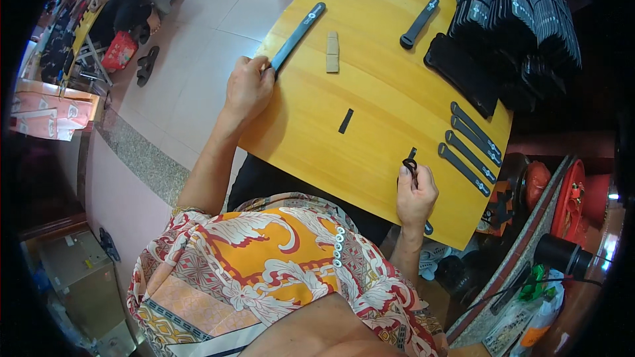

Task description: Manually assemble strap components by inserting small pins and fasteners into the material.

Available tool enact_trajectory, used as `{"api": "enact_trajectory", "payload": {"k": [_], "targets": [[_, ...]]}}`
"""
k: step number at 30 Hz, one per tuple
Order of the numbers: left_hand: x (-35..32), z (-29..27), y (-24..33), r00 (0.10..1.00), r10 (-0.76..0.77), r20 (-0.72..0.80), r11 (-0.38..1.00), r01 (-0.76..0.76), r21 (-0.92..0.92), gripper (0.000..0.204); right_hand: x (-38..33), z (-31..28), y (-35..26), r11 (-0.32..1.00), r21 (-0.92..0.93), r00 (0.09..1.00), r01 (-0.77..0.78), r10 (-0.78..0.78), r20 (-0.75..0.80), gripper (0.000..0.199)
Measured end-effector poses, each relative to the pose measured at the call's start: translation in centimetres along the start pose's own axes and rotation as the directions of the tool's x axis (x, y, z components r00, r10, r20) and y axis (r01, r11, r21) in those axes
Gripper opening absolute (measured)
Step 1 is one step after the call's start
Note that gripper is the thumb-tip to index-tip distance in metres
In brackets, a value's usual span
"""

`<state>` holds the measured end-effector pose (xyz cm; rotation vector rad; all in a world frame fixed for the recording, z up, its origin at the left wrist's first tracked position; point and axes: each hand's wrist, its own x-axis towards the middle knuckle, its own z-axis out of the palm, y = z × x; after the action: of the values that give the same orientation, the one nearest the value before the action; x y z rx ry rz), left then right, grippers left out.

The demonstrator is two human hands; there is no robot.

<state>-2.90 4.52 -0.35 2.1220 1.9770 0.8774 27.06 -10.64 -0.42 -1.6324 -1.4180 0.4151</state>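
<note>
My left hand is at the table's left edge, its fingers closed on the near end of a dark grey strap. The strap's far end points away to the upper right. Over the near right part of the table, my right hand pinches a black strap by its looped end. A rounded grey tip shows below that hand, and a small dark piece sticks out above the loop. Between the hands lies a short black strip. Farther off is a folded tan strip.
Several dark straps lie side by side at the yellow table's right. Another strap lies farther back. Bundled black straps and a black pouch-like item occupy the far right corner. A person's bare foot shows far left.
</note>
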Motion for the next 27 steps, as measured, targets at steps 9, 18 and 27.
{"api": "enact_trajectory", "payload": {"k": [9, 18, 27], "targets": [[-6.3, -0.7, 12.0, 0.647, 0.247, 0.721, 0.604, 0.479, -0.637, 0.03, -0.6, 0.4, -1.5, 0.982, -0.109, 0.988, 0.155, -0.155, 0.012, 0.01], [-8.6, 1.2, 12.3, 0.57, 0.378, 0.73, 0.56, 0.487, -0.67, 0.018, -1.3, 1.0, -4.1, 0.923, -0.179, 0.936, 0.34, -0.314, 0.157, 0.02], [-6.8, -0.6, 9.0, 0.729, 0.326, 0.601, 0.725, 0.216, -0.654, 0.019, -2.7, -4.6, -1.7, 0.953, -0.281, 0.971, 0.112, -0.045, 0.235, 0.019]]}}
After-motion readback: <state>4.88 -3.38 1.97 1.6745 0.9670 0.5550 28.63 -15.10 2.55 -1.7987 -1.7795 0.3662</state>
